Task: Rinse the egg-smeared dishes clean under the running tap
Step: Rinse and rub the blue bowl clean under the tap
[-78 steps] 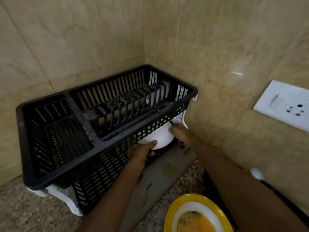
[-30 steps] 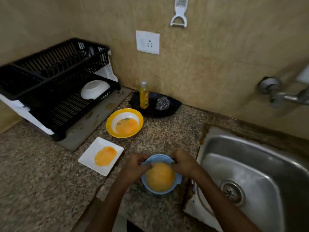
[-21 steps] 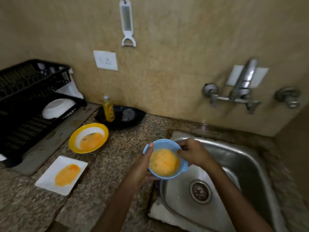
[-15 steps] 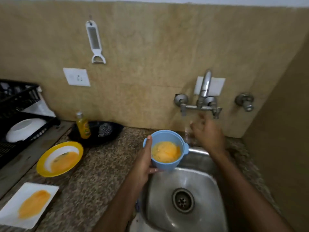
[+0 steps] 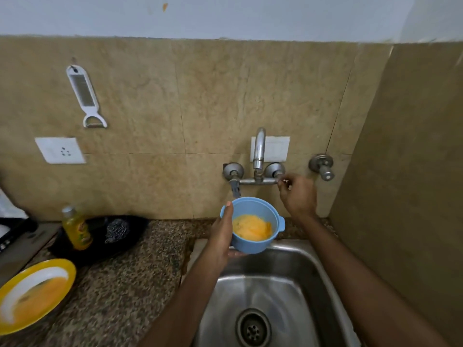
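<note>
My left hand [image 5: 221,237] holds a small blue bowl [image 5: 260,214] smeared with orange egg, lifted over the back edge of the steel sink [image 5: 300,271]. The bowl sits just below the wall tap [image 5: 258,156] and its left valve. My right hand [image 5: 298,194] is closed around the tap's right handle. No water stream is visible. A yellow-rimmed plate [image 5: 35,294] with egg on it lies on the counter at the far left.
A yellow soap bottle [image 5: 76,227] and a steel scrubber [image 5: 116,230] stand in a black tray [image 5: 135,229] behind the plate. A wall socket [image 5: 60,150] and a hanging peeler [image 5: 85,96] are on the tiles. A side wall closes in the sink's right.
I moved from the dish rack to the sink, carrying the blue bowl. My right hand let go of the bowl and rose to the tap's right handle.
</note>
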